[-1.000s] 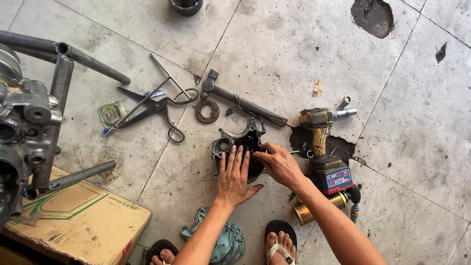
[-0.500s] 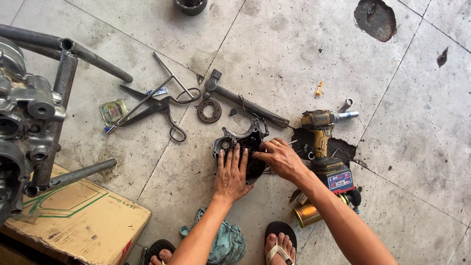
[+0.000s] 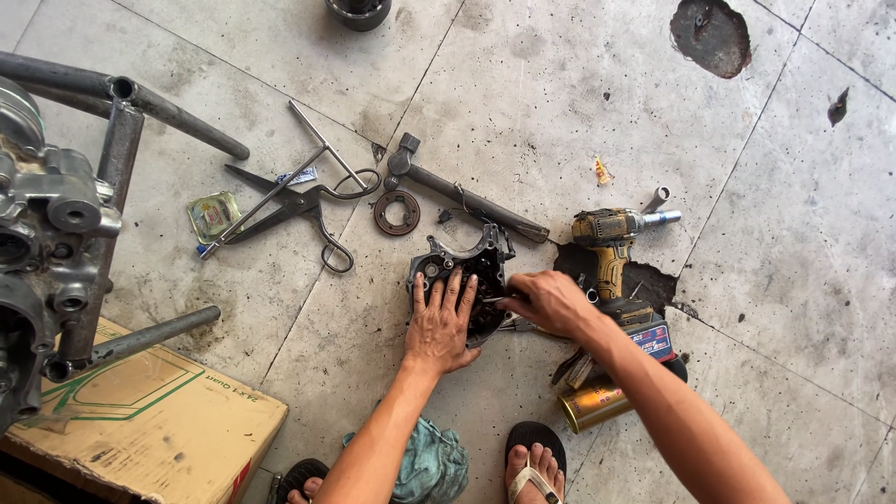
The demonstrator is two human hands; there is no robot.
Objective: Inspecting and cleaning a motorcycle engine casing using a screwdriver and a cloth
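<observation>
1. Centrally, just below mid-frame, a dark, greasy cast-metal engine cover (image 3: 464, 280) with ribbed, irregular edges lies on the concrete floor (image 3: 523, 103).
2. Left hand (image 3: 442, 322) presses flat on it, fingers spread.
3. Right hand (image 3: 553, 301) pinches a thin metal tool (image 3: 497, 300) against it.

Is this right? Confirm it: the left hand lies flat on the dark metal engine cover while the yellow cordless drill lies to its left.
Not quite. The head view shows the yellow cordless drill lying to the right of the dark metal engine cover; the left hand does lie flat on it.
</observation>
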